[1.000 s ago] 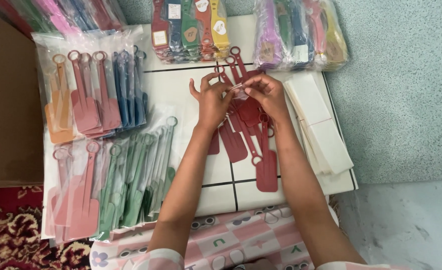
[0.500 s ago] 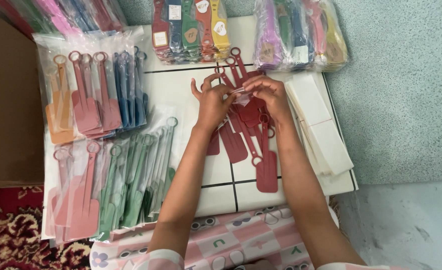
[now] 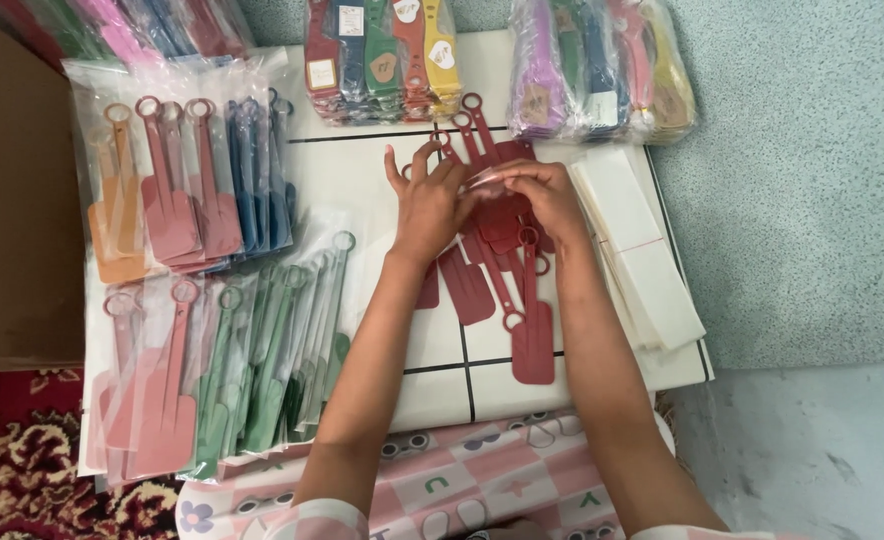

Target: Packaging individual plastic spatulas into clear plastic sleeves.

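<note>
So both hands are working over a loose pile of dark red plastic paddles (image 3: 502,235), the long flat kind with a ring at one end, lying on a white tiled board (image 3: 362,170); the left hand (image 3: 430,205) sits on the left side of the pile with fingers spread a bit and tips curled in toward the right hand; the right hand (image 3: 542,195) is pinched shut on what looks like a thin clear sleeve (image 3: 487,180) right where the two hands meet. Honestly can't tell if the left hand is really gripping that sleeve or just touching it; the fingers overlap too much.

One red paddle (image 3: 532,340) lies stretched toward the near edge of the board, blade end closest to the person; a couple of ring ends (image 3: 472,102) poke out past the fingers on the far side.

Just right of the pile there's a stack of white paper strips (image 3: 642,250); to the left, bagged paddles in pink, orange and blue (image 3: 187,190), and nearer, bagged pink and green ones (image 3: 252,360); along the far edge, more bundles in mixed colours (image 3: 382,55) and another wrapped bunch (image 3: 602,65). A brown cardboard box (image 3: 12,200) sits at far left; a pink checked sleeve (image 3: 462,480) shows at the bottom.
</note>
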